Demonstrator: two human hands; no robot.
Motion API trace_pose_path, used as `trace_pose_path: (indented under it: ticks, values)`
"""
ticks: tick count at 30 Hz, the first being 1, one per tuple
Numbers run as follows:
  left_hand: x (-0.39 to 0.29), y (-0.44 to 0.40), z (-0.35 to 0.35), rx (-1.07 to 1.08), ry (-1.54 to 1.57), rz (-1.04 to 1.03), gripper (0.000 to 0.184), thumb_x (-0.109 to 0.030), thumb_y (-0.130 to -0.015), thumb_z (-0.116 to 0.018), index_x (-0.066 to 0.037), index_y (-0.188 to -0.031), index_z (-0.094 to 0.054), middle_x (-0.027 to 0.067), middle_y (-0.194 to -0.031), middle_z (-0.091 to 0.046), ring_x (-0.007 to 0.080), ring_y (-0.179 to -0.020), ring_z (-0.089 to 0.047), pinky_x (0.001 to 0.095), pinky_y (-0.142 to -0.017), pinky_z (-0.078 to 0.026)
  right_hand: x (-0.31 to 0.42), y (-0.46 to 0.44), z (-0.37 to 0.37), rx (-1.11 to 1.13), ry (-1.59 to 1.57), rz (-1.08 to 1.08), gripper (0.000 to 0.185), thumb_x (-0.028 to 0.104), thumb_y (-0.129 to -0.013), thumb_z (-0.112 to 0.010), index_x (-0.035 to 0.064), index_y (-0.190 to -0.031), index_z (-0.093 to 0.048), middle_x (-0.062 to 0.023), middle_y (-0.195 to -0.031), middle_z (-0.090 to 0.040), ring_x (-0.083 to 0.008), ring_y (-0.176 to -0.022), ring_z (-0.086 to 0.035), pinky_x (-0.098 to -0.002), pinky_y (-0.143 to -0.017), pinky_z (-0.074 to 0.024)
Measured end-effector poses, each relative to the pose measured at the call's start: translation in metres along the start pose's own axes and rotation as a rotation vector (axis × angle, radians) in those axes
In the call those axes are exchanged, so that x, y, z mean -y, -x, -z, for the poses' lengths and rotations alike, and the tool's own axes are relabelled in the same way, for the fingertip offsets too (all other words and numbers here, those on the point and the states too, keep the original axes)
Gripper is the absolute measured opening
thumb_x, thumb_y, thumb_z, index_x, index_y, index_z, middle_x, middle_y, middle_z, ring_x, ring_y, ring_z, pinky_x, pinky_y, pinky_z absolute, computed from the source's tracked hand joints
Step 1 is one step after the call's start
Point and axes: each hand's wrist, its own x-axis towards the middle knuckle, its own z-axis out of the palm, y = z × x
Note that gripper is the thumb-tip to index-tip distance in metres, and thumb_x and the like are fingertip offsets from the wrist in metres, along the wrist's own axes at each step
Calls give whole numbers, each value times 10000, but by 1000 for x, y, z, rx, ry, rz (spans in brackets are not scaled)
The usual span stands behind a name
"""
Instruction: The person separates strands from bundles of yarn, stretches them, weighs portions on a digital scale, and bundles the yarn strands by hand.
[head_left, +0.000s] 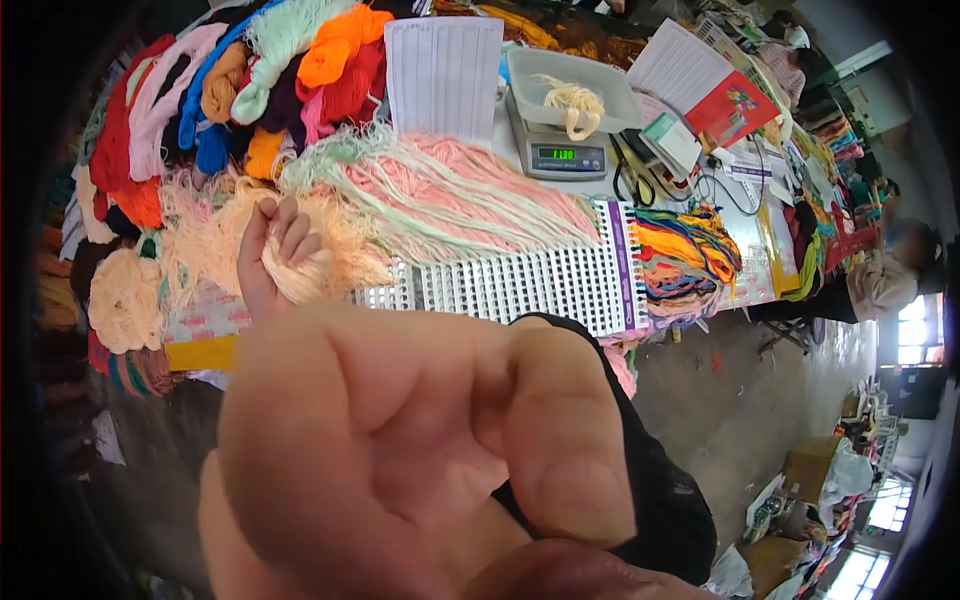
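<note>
My left hand (285, 250) is closed round a strand bundle of pale peach yarn (297, 278), above a loose heap of peach yarn (205, 235). Very large in front of the camera is my right hand (430, 430), with palm and bent fingers facing the lens, partly blurred. Its thumb and fingers are apart, and nothing shows in the palm. Beyond the hands, pink and mint yarn (470, 195) lies across a white perforated board (520, 285). Multicoloured skeins (690, 250) rest at the board's right end.
A digital scale (565, 155) carries a clear tray (620, 105) with cream yarn. Behind are a white sheet (445, 80), a red booklet (735, 105) and black-handled scissors (635, 170). Coloured skeins (340, 45) fill the back left. A seated person (885, 285) is at the right.
</note>
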Motion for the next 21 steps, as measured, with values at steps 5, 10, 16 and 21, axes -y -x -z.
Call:
trace_pose_path:
  ticks: [5,10,16,21]
  values:
    - [-2,-3,3,45,17,1,198,-166,-929,-362,-56,-883,-520,39,-692,-413,100,-506,-348,232,-480,-332,-18,1,1,-12,-39,-28,305,101,-859,-468,-25,-1087,-310,-230,-1049,-443,-451,-927,-554,-448,-861,-446]
    - [0,-2,0,54,14,24,199,-167,-928,-363,-55,-883,-522,37,-688,-411,100,-502,-347,232,-477,-330,-10,-4,6,-25,-21,-26,294,90,-855,-473,-26,-1078,-323,-227,-1040,-456,-437,-924,-559,-440,-853,-451]
    - [4,9,-1,58,-4,34,201,-168,-926,-365,-53,-882,-523,35,-683,-410,99,-498,-345,232,-473,-328,1,-4,7,-40,-8,-10,280,77,-850,-479,-28,-1067,-338,-223,-1029,-470,-420,-921,-566,-430,-845,-457]
    - [21,17,-9,151,-56,147,202,-169,-924,-366,-51,-882,-525,33,-678,-408,99,-494,-344,232,-470,-327,-15,-3,4,-35,-20,-19,268,66,-846,-484,-29,-1058,-350,-220,-1020,-482,-406,-919,-571,-422,-837,-462]
